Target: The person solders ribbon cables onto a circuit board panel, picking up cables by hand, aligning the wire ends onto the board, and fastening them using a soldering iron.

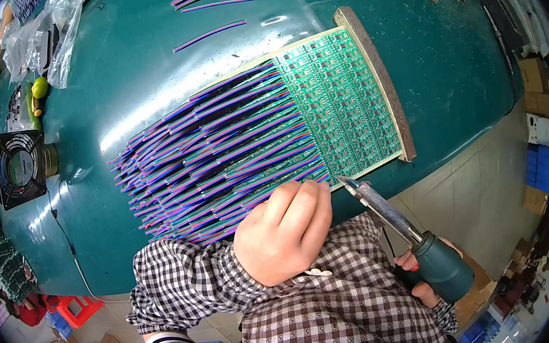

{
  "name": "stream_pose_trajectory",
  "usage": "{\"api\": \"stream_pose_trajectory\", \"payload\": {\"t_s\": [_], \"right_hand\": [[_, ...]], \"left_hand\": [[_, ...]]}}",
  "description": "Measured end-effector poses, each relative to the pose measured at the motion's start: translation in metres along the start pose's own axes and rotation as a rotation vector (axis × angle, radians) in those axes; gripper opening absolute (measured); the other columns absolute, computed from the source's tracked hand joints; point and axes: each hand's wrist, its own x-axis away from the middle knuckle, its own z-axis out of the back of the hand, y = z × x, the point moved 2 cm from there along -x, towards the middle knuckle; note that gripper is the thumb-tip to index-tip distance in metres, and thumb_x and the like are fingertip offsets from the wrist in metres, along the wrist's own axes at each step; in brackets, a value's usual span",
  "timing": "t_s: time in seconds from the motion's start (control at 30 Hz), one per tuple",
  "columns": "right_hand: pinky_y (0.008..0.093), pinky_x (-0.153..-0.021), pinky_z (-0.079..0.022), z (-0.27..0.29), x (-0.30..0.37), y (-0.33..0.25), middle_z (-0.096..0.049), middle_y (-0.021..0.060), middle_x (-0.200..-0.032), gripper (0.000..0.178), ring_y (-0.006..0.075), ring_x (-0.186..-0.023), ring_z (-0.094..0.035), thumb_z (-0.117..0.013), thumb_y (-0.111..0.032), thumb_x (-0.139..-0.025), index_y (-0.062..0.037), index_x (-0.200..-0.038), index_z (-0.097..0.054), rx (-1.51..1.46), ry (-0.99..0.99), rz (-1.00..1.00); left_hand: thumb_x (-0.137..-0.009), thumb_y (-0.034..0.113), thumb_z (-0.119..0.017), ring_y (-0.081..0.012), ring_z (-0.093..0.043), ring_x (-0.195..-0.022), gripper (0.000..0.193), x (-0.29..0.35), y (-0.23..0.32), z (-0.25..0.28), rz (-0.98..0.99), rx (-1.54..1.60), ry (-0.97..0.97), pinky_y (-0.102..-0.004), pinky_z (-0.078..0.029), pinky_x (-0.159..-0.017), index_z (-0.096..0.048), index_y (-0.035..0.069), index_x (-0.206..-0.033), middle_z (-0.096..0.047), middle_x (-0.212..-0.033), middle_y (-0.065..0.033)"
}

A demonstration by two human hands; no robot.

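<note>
Your right hand [416,276] is closed around the soldering iron [395,222]; your left hand [285,232], loosely curled and holding nothing visible, rests on the ribbon wires [212,155]. Wires: light, floppy; press near circuit boards [341,99] on bench [141,71]. Iron: rigid, grip only its handle.

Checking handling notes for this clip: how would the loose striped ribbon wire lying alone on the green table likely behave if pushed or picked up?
The loose ribbon wire looks thin and flat, so probably light and floppy. Flat rather than round, it would likely slide, not roll, on the glossy green table.
</note>
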Motion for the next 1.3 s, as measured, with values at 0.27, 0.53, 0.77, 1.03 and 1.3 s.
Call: {"api": "stream_pose_trajectory", "payload": {"t_s": [0.27, 0.53, 0.77, 1.03, 1.3], "right_hand": [[0.037, -0.073, -0.059, -0.003, -0.002, -0.004, -0.075, 0.0071, -0.088, 0.058, 0.025, -0.078, -0.073, -0.083, -0.06, -0.08, -0.004, -0.095, -0.076, 0.052, 0.017, 0.029], [0.0368, -0.071, -0.058, -0.003, -0.003, 0.001, -0.074, 0.0066, -0.086, 0.059, 0.0255, -0.075, -0.072, -0.083, -0.061, -0.08, -0.0044, -0.094, -0.075, 0.075, 0.014, 0.03], [0.0375, -0.075, -0.058, -0.002, -0.001, -0.003, -0.076, 0.0071, -0.091, 0.06, 0.0252, -0.08, -0.073, -0.082, -0.063, -0.08, -0.0049, -0.096, -0.075, 0.07, -0.001, 0.013], [0.0359, -0.078, -0.057, -0.006, -0.002, -0.005, -0.078, 0.0064, -0.093, 0.063, 0.0237, -0.083, -0.073, -0.08, -0.066, -0.08, -0.005, -0.095, -0.076, 0.036, 0.063, -0.006], [0.036, -0.076, -0.056, 0.002, 0.013, 0.015, -0.078, 0.0038, -0.089, 0.061, 0.0212, -0.079, -0.071, -0.082, -0.065, -0.079, -0.006, -0.094, -0.076, 0.015, 0.018, -0.008]], "left_hand": [[-0.071, 0.014, -0.066, -0.0216, -0.066, -0.09, 0.038, 0.002, 0.0, -0.001, 0.004, -0.01, 0.029, -0.0273, -0.055, -0.073, -0.072, -0.003, -0.104, -0.066, -0.1, -0.0095], [-0.07, 0.013, -0.067, -0.0215, -0.066, -0.09, 0.037, 0.004, 0.0, -0.003, 0.006, -0.033, 0.039, -0.027, -0.055, -0.072, -0.072, -0.003, -0.103, -0.066, -0.101, -0.0094], [-0.07, 0.012, -0.067, -0.0216, -0.065, -0.089, 0.036, 0.002, -0.001, -0.001, -0.005, -0.012, 0.046, -0.027, -0.055, -0.072, -0.072, -0.003, -0.101, -0.066, -0.1, -0.0097], [-0.069, 0.009, -0.07, -0.0212, -0.065, -0.087, 0.034, 0.001, 0.001, -0.001, 0.002, -0.018, 0.051, -0.0265, -0.055, -0.07, -0.072, -0.004, -0.1, -0.065, -0.098, -0.0093], [-0.07, 0.011, -0.069, -0.0202, -0.065, -0.087, 0.033, 0.002, 0.001, -0.002, -0.007, -0.039, 0.06, -0.0256, -0.053, -0.068, -0.073, -0.002, -0.1, -0.065, -0.098, -0.008]]}}
